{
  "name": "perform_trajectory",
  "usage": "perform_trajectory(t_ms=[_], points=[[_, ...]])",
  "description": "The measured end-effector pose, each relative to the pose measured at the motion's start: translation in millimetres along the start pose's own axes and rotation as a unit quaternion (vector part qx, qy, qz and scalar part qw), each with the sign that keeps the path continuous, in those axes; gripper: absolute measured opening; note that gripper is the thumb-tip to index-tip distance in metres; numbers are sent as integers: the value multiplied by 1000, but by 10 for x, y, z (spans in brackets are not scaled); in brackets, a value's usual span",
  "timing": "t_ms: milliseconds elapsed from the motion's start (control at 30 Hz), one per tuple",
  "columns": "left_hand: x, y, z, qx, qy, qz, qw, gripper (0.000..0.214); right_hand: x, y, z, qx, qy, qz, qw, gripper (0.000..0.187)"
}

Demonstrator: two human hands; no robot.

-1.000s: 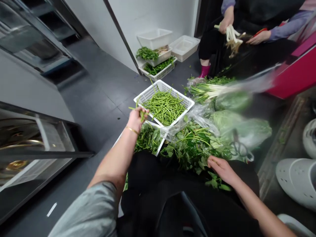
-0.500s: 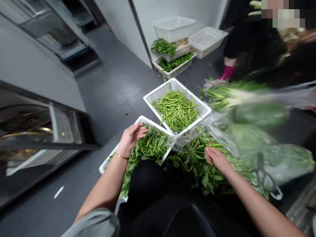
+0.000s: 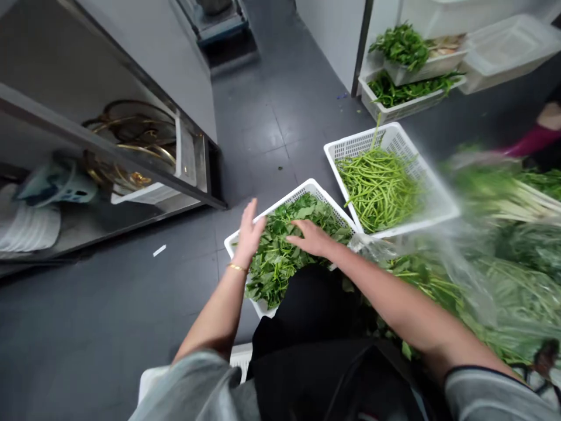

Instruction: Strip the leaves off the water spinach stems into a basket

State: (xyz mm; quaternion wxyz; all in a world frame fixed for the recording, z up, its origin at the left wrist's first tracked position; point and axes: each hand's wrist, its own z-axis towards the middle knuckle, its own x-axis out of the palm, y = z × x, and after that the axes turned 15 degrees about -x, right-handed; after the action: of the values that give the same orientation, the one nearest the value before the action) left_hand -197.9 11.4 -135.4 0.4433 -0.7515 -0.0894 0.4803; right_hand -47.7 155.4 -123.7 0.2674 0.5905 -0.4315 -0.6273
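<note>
My left hand (image 3: 249, 233) stands open with spread fingers at the near rim of a white plastic basket (image 3: 302, 190), touching the leaves. A gold bangle circles that wrist. My right hand (image 3: 310, 238) lies flat on the heap of leafy green stems (image 3: 280, 260) filling this basket, and holds nothing I can see. Just beyond, a second white basket (image 3: 394, 139) holds trimmed green beans (image 3: 379, 188). Its corner sits close to the first basket's rim.
Blurred spring onions (image 3: 517, 199) and leafy greens in clear plastic (image 3: 477, 286) lie to the right. Stacked crates of greens (image 3: 407, 93) and a white tub (image 3: 508, 49) stand at the back. A metal shelf with brass pans (image 3: 131, 140) is at the left, above a grey tiled floor (image 3: 272, 123).
My left hand has let go of the beans it held and opened. My right hand has moved from the loose pile onto the basket's leaves. The view has swung left.
</note>
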Motion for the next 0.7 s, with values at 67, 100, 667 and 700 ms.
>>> perform_trajectory(t_ms=[67,100,667,700], points=[[397,73,117,-5,68,119,991,75,-203,-145,-250,6,-44,-33,998,45],[629,103,156,-6,99,180,979,80,-326,-239,-420,18,-78,-23,996,43],[847,1955,85,-102,173,237,950,36,-35,-886,-2656,316,11,19,949,42],[918,2017,114,-121,167,193,959,32,-15,-866,-2670,303,25,1,953,40]])
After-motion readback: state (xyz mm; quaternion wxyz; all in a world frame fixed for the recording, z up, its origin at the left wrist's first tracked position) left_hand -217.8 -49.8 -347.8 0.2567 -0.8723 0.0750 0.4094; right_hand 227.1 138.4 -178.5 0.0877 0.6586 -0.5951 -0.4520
